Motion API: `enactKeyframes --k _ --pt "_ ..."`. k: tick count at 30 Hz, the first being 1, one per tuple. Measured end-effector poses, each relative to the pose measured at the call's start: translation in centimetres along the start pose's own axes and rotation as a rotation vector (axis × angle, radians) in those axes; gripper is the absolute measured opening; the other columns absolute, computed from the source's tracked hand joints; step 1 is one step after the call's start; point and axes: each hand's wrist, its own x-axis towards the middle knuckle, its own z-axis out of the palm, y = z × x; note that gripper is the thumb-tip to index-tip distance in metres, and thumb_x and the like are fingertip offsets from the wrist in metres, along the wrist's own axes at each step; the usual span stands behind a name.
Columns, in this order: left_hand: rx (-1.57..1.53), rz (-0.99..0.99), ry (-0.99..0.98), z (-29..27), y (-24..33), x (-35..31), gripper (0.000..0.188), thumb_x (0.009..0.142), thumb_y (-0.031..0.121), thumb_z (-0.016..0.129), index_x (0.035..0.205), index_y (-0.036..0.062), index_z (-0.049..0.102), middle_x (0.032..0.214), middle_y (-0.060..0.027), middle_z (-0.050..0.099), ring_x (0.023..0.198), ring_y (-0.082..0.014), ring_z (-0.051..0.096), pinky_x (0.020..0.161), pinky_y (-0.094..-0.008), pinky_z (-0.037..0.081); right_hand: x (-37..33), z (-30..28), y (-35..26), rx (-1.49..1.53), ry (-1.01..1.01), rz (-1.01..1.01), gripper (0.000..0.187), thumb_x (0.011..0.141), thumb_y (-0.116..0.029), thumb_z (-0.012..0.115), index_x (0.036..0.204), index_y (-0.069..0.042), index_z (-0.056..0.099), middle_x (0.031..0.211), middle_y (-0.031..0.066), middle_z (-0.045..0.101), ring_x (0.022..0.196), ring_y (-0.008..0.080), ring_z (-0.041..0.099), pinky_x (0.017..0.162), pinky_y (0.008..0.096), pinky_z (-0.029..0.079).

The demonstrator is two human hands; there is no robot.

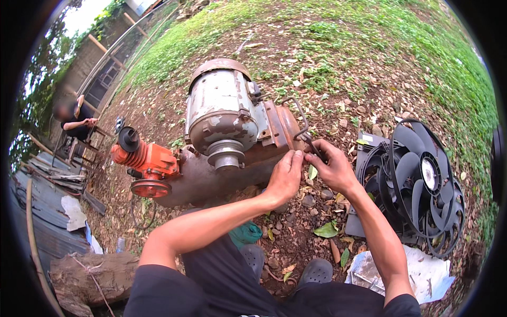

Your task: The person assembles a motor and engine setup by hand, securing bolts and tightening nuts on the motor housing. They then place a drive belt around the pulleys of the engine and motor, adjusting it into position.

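My left hand (pixel 285 177) and my right hand (pixel 336 170) meet at the right end of a rusty brown air tank (pixel 222 177). Between the right fingers is a thin dark tool (pixel 315 149), its exact kind unclear; it points up toward the tank's end. The left fingers are pinched together beside it, and what they grip is hidden. Just above my hands a bent metal handle (pixel 303 112) rises from the tank. A worn grey electric motor (pixel 222 108) with a grooved pulley (pixel 226 153) sits on top. An orange compressor head (pixel 153 164) is at the tank's left.
Black radiator fans (pixel 417 177) lie to the right. Below them, some metal tools rest on a white sheet (pixel 422 269). A log (pixel 95 280) and corrugated metal sheets (pixel 37 227) are at lower left. Another person (pixel 79 121) sits far left. Leaves and stones cover the ground.
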Motion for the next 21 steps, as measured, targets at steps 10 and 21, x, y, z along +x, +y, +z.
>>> enactKeyframes --k 10,21 --pt "-0.557 -0.696 -0.269 -2.5 1.3 -0.3 0.041 0.099 0.042 0.041 0.068 0.0158 0.040 0.057 0.0042 0.034 0.053 -0.0110 0.040 0.050 -0.0314 0.038 -0.7 0.7 -1.5 -0.148 -0.060 -0.255 0.017 0.080 -0.006 0.069 0.095 -0.004 0.064 0.077 0.0029 0.058 0.056 0.0091 0.052 0.052 0.0254 0.041" --pt "-0.667 -0.330 -0.126 -4.6 -0.2 -1.4 0.032 0.101 0.034 0.046 0.110 0.0049 0.055 0.097 -0.0087 0.062 0.085 -0.0204 0.064 0.080 -0.0322 0.056 0.4 2.9 -1.2 0.092 -0.030 0.025 0.019 0.085 -0.009 0.068 0.103 -0.002 0.065 0.077 -0.0002 0.066 0.066 0.0028 0.056 0.055 0.0219 0.044"
